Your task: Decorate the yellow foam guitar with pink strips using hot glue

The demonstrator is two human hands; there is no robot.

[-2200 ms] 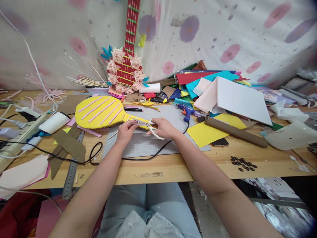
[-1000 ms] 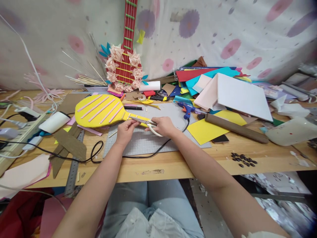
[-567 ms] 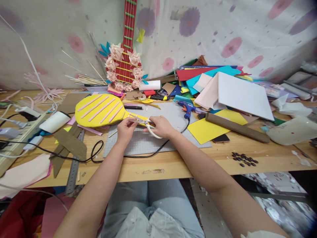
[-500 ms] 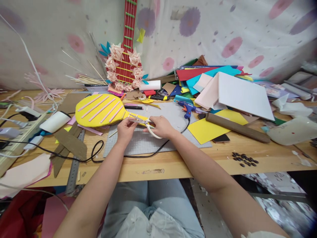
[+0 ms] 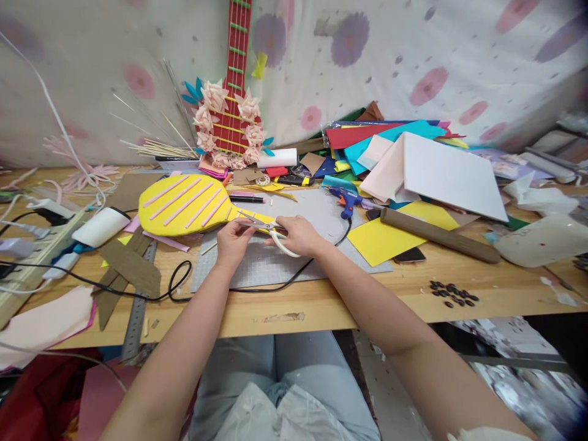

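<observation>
On the grey cutting mat [image 5: 294, 263], cream-handled scissors [image 5: 271, 231] gripped in the right hand [image 5: 298, 234] have their blades parted over the narrow neck of a yellow guitar-shaped cutout [image 5: 188, 204] striped with pink strips. The left hand [image 5: 234, 240] pinches that neck just beside the blades. A blue glue gun [image 5: 346, 201] lies near, a red paper guitar [image 5: 232, 104] behind.

One head-worn camera looks forward and down, close over the counter [image 5: 321, 306], toward the wall beyond.
</observation>
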